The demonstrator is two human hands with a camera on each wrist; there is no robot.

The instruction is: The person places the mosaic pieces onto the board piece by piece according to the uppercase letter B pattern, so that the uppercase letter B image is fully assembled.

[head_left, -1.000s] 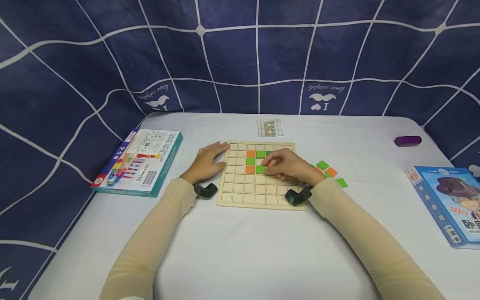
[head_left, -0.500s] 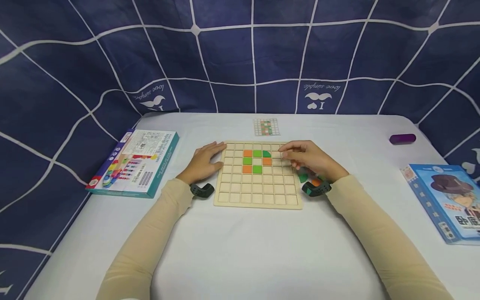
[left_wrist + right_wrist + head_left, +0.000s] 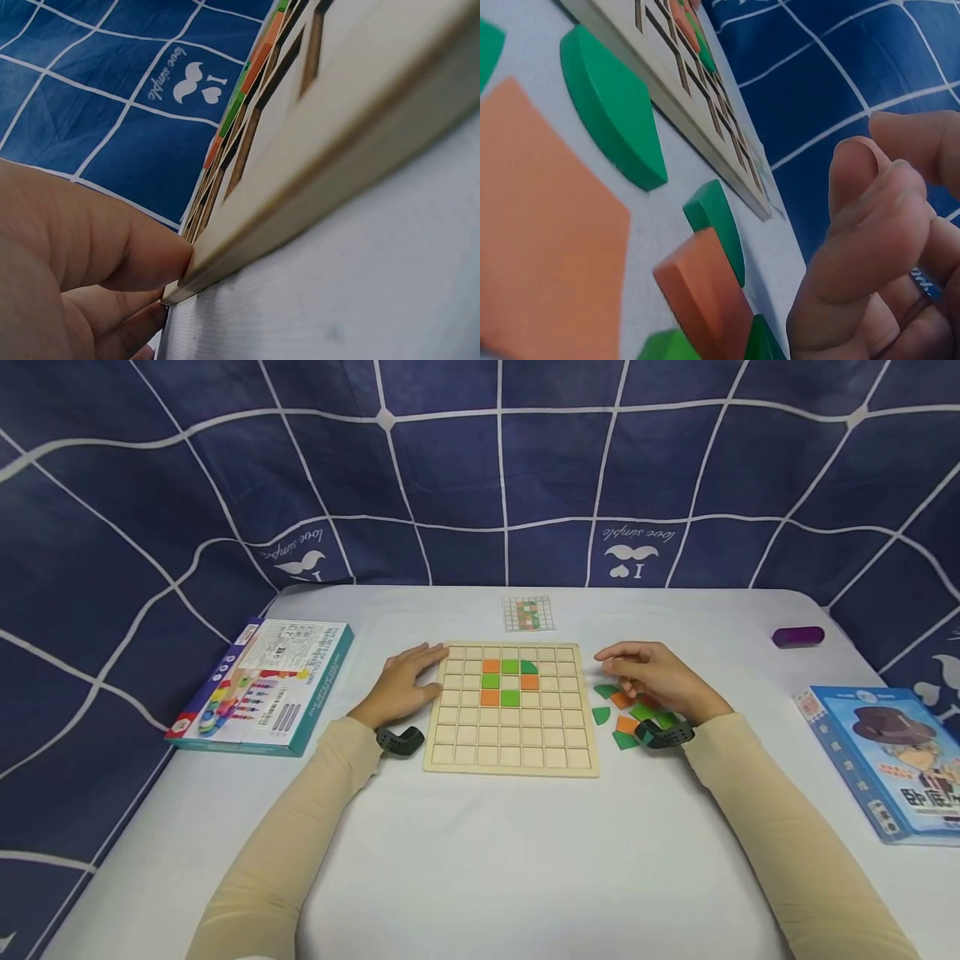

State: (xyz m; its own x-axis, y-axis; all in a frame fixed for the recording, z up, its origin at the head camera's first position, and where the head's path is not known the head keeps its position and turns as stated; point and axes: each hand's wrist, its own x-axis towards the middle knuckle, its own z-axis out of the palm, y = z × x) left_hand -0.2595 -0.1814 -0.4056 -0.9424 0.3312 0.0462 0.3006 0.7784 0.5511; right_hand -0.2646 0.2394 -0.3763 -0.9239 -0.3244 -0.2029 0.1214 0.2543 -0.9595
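A wooden grid board [image 3: 465, 735] lies flat on the white table, with several orange and green tiles set in its upper middle cells, among them a dark green rounded piece [image 3: 528, 667]. My left hand [image 3: 401, 685] rests at the board's left edge; in the left wrist view its thumb [image 3: 150, 255] touches the rim. Right of the board, my right hand [image 3: 663, 677] hovers over a loose scatter of tiles, fingers loosely bent and nothing between them. The right wrist view shows a green rounded tile [image 3: 615, 109] and a large orange tile [image 3: 540, 232] below that hand.
Behind the board lies a small card [image 3: 528, 613] printed with a coloured grid pattern. A toy box [image 3: 266, 685] sits at left, a blue box [image 3: 892, 760] at right. A purple capsule-shaped object [image 3: 798, 637] lies at the back right. A dark blue checked cloth [image 3: 450, 468] hangs behind.
My right hand has moved right, off the board to over the loose tiles, uncovering an orange tile beside the dark green rounded piece. My left hand stays at the board's edge.
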